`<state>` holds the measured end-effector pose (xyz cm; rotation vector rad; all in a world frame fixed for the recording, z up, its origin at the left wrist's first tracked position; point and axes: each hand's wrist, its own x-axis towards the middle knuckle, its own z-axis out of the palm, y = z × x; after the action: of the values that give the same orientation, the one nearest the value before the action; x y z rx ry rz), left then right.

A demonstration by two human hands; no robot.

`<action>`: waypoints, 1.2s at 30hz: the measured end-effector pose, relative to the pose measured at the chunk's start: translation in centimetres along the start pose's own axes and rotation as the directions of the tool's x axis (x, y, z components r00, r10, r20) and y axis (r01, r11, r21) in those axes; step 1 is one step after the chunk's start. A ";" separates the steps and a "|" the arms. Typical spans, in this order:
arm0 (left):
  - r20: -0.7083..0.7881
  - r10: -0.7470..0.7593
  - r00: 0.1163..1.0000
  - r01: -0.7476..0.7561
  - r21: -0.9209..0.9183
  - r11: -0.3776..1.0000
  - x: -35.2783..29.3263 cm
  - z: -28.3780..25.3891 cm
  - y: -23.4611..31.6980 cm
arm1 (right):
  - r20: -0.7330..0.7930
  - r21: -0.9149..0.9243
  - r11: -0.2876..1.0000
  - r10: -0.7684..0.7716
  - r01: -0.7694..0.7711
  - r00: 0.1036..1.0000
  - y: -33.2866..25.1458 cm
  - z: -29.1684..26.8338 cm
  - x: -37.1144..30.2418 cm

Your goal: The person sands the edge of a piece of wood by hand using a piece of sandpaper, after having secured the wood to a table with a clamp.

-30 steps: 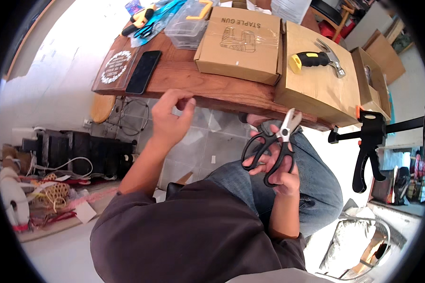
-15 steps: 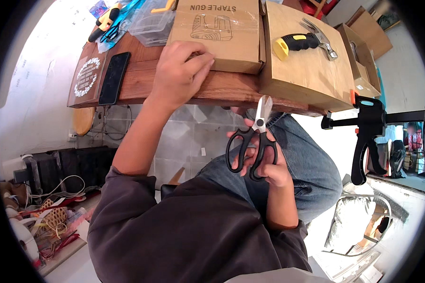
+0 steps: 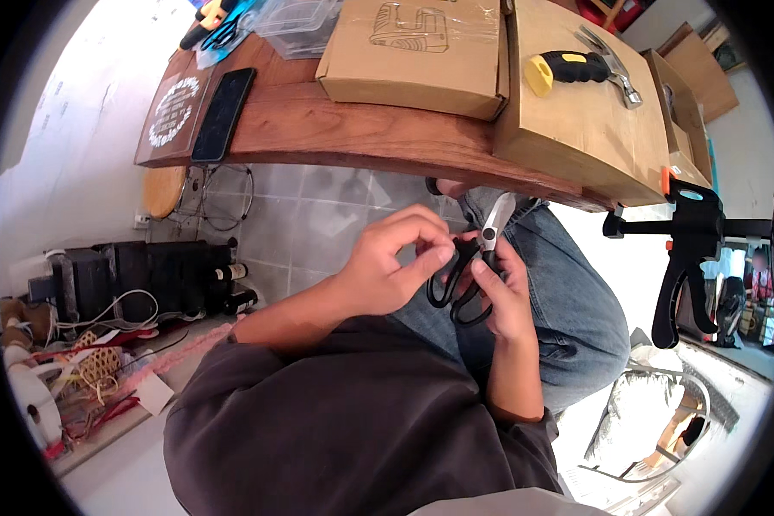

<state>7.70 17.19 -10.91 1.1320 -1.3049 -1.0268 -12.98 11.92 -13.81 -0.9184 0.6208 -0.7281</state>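
Observation:
Over my lap, my right hand is wrapped round black-handled scissors, the thumb lying against a handle loop. The silvery blades point away toward the table edge and look brought together. Close by on the left, my left hand is closed, thumb and forefinger curled into a pinch beside the left handle loop. Whether a small thing lies between those fingers, or they touch the loop, I cannot tell. Beyond both hands, a brown cardboard box with a tool drawing on top rests on the wooden table.
A claw hammer lies on a light wooden box to the right. Beside it a black bar clamp grips the table edge. A dark phone and a clear plastic container are at the left.
My left hand has left the cardboard box and come down beside the scissors. The scissors' blades have closed together, and my right hand's grip has shifted. The view has moved slightly.

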 end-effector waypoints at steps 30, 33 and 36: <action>0.212 -0.268 0.940 0.268 0.030 0.963 -0.9 8.1 -6.0 | -0.319 -0.360 0.929 -0.210 0.087 0.924 4.3 -3.9 -7.4; 0.201 -0.354 0.914 0.387 -0.161 0.908 -1.2 8.2 -6.2 | -0.311 -0.380 0.919 -0.235 0.106 0.921 4.4 -3.9 -7.4; 0.213 -0.336 0.917 0.362 -0.097 0.927 -1.3 8.3 -6.1 | -0.307 -0.370 0.927 -0.191 0.068 0.932 4.5 -4.1 -7.4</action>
<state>-0.21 17.05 -17.61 1.2115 -1.1823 -1.5001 -19.20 17.52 -18.41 -1.1871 1.0272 -0.9243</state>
